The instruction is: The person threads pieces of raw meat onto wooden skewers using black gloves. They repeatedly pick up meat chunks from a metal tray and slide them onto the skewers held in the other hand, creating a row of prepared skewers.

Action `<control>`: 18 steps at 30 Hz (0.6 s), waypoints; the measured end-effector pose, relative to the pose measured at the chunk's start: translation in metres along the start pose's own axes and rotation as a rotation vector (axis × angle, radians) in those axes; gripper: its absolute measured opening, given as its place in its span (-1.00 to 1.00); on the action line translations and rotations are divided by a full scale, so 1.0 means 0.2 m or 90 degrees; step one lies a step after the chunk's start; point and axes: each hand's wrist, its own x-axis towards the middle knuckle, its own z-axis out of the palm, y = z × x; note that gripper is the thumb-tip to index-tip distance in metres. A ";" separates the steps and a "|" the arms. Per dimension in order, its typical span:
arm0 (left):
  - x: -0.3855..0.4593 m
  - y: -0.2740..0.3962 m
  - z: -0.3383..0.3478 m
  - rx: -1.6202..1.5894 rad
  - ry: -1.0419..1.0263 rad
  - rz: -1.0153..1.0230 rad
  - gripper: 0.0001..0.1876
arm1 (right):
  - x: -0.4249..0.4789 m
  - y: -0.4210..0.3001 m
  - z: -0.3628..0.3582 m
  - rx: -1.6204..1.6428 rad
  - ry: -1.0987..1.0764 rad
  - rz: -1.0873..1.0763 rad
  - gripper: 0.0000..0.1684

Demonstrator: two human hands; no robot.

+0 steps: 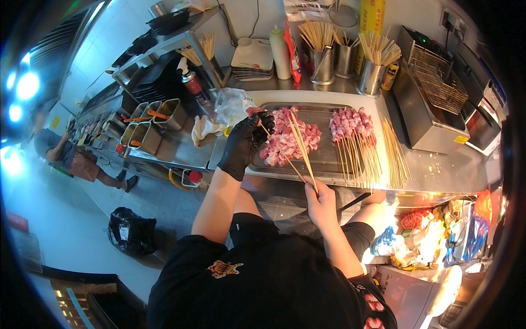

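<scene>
My left hand (246,142), in a black glove, has its fingers curled around raw meat (254,111) at the upper end of a bamboo skewer (292,165). My bare right hand (321,203) grips that skewer's lower end, along with a small bunch of bare bamboo skewers (303,148) pointing away from me. Beneath and beyond the hands, a heap of cut raw meat (306,133) lies on a metal tray (324,158). Threaded meat skewers (353,125) are lined up on the tray's right side, sticks towards me. The glove hides part of the held meat.
Loose bamboo skewers (394,154) lie right of the tray. Metal cups of skewers (372,78), a squeeze bottle (280,53) and stacked plates (251,61) stand behind. A fryer (431,103) is at right, a plastic bag (232,105) at left. Another person (76,152) stands far left.
</scene>
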 end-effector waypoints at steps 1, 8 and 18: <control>0.00 0.00 0.00 0.003 0.004 0.002 -0.64 | 0.00 0.00 0.00 0.001 0.002 -0.004 -0.72; -0.02 -0.03 0.02 -0.060 0.018 0.025 -0.68 | -0.01 -0.01 0.01 -0.005 0.004 0.012 -0.72; 0.02 -0.10 -0.10 0.073 -0.049 0.160 -0.68 | 0.02 -0.01 0.01 -0.094 -0.005 -0.013 -0.80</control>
